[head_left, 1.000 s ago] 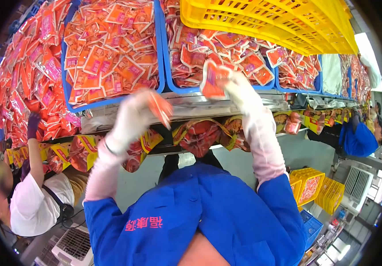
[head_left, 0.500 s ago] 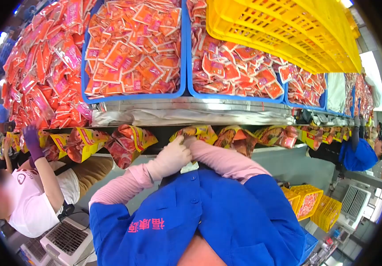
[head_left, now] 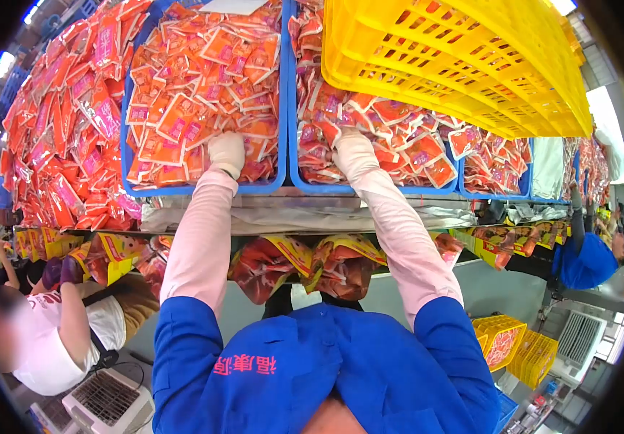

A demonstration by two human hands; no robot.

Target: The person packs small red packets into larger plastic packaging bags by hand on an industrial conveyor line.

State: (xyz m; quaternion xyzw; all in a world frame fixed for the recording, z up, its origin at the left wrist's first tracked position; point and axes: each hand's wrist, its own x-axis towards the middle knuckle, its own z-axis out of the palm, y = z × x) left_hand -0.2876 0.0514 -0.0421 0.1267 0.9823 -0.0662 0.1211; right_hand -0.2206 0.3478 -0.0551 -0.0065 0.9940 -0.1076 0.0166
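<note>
My left hand (head_left: 226,154), in a white glove, reaches into a blue crate (head_left: 205,189) of red-orange sachets (head_left: 203,101). Its fingers are curled down against the sachets, and whatever is under them is hidden. In the neighbouring blue crate (head_left: 312,184), my right hand (head_left: 354,152), also gloved, is closed at the edge of a red sachet (head_left: 331,132). Below my forearms, two printed yellow-and-red bags (head_left: 265,269) (head_left: 344,266) hang side by side on the rail, red contents showing through.
Yellow plastic crates (head_left: 457,65) overhang the sachets at the upper right. A big heap of red packets (head_left: 69,123) lies at the left. More printed bags (head_left: 113,253) line the rail. A co-worker in white (head_left: 73,333) stands left; another in blue (head_left: 587,257) is far right.
Both my hands have left the bag at the rail and moved forward, apart, into two sachet crates. The co-worker's gloved hands on the left have come down to the bags.
</note>
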